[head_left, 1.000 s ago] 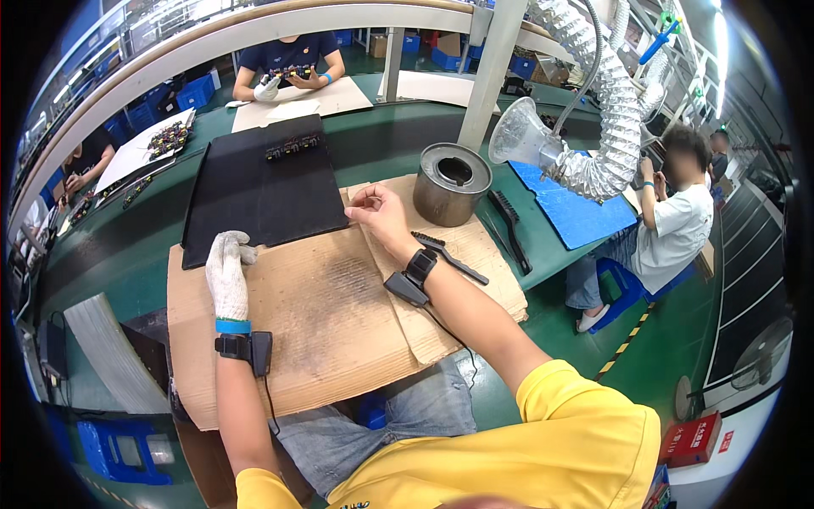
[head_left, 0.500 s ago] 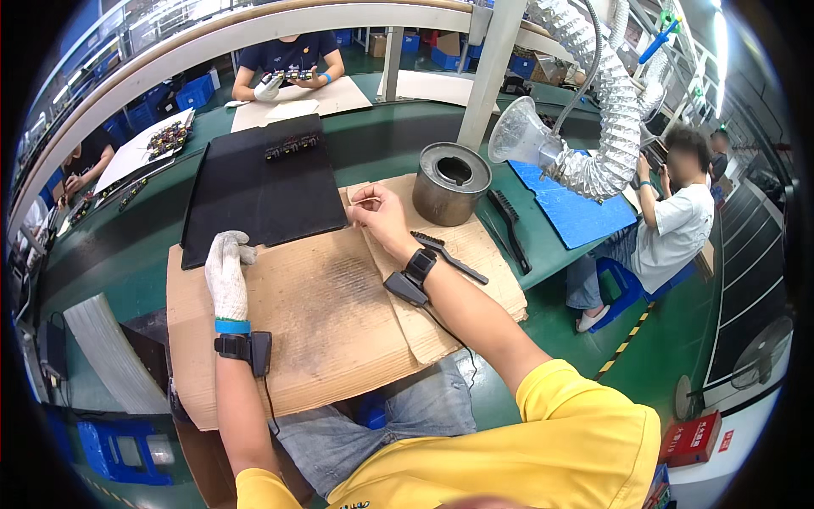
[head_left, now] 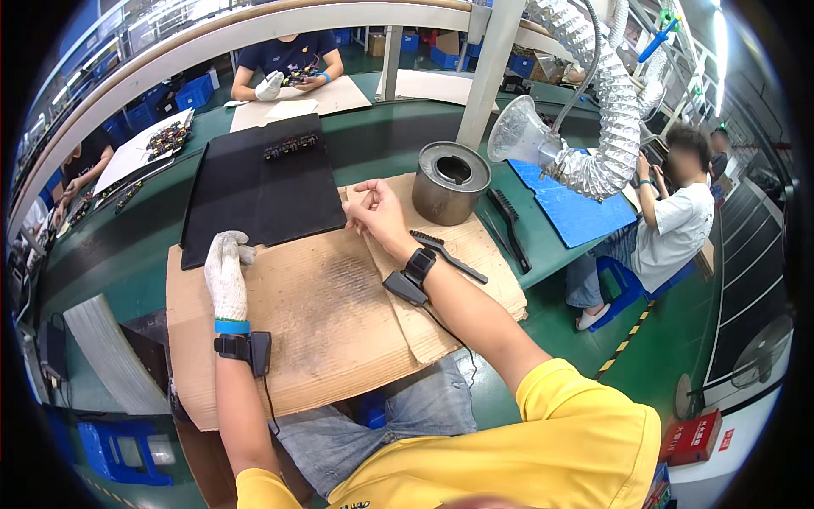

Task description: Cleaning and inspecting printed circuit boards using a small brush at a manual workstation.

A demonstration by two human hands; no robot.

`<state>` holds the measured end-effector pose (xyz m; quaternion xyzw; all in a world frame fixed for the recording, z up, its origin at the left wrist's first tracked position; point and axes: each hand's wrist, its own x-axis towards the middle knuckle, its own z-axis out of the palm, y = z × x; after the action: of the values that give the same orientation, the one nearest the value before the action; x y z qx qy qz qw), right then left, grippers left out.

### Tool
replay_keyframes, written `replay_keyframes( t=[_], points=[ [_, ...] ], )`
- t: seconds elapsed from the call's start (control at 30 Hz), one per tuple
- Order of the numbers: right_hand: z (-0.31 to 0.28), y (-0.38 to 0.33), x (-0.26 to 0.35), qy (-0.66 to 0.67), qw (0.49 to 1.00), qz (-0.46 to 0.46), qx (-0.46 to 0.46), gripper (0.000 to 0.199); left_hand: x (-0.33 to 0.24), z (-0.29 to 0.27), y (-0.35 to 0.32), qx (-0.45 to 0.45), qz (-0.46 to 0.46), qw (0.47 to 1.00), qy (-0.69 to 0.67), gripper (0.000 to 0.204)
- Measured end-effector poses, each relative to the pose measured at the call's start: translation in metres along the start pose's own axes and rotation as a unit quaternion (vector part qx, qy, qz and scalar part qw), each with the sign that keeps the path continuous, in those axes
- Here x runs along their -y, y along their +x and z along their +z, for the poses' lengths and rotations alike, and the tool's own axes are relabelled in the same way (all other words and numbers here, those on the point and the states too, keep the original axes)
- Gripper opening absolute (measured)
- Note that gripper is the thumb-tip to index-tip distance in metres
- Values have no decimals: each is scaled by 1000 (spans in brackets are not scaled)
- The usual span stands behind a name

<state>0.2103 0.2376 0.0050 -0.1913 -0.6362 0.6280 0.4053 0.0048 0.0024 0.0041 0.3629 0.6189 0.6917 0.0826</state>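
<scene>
A flat black tray [head_left: 263, 199] lies partly over the near cardboard, with a small dark row of parts [head_left: 292, 147] at its far end. My left hand [head_left: 226, 276], in a white knit glove, is closed at the tray's near edge, its fingertips partly hidden. Bare, my right hand [head_left: 379, 218] is curled at the tray's near right corner, thumb and fingers against the edge. A black brush [head_left: 449, 256] lies on the cardboard [head_left: 297, 322] beside my right wrist. Just beyond that hand stands a round metal pot [head_left: 452, 191] with a hole in its top.
A second black brush [head_left: 510, 229] lies right of the pot, near a blue sheet [head_left: 572, 204]. A silver flexible duct [head_left: 606, 127] with a clear hood [head_left: 519, 131] hangs above. Co-workers sit across the bench and at the right. A post [head_left: 492, 76] rises behind the pot.
My right hand's fingers have shifted, the index finger now more raised; a thin pale strip seen at them earlier no longer shows. My left hand has stayed in place. The co-worker opposite has lowered the parts.
</scene>
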Motion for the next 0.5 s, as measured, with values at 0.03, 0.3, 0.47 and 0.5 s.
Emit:
replay_keyframes(
  t=[0.03, 0.3, 0.47, 0.5],
  points=[
    [-2, 0, 1, -15, 1000, 12, 7, 35, 0, 0, 0, 0, -2, 1000, -4, 29],
    [1, 1, -2, 23, 999, 24, 38, 33, -1, -1, -1, 0, 2, 1000, 11, 29],
    [-6, 5, -12, 2, 996, 56, 66, 24, -2, 2, -1, 3, 5, 1000, 6, 29],
    [-4, 4, -11, 3, 996, 56, 66, 24, -2, 1, -1, 2, 5, 1000, 7, 29]
  ],
)
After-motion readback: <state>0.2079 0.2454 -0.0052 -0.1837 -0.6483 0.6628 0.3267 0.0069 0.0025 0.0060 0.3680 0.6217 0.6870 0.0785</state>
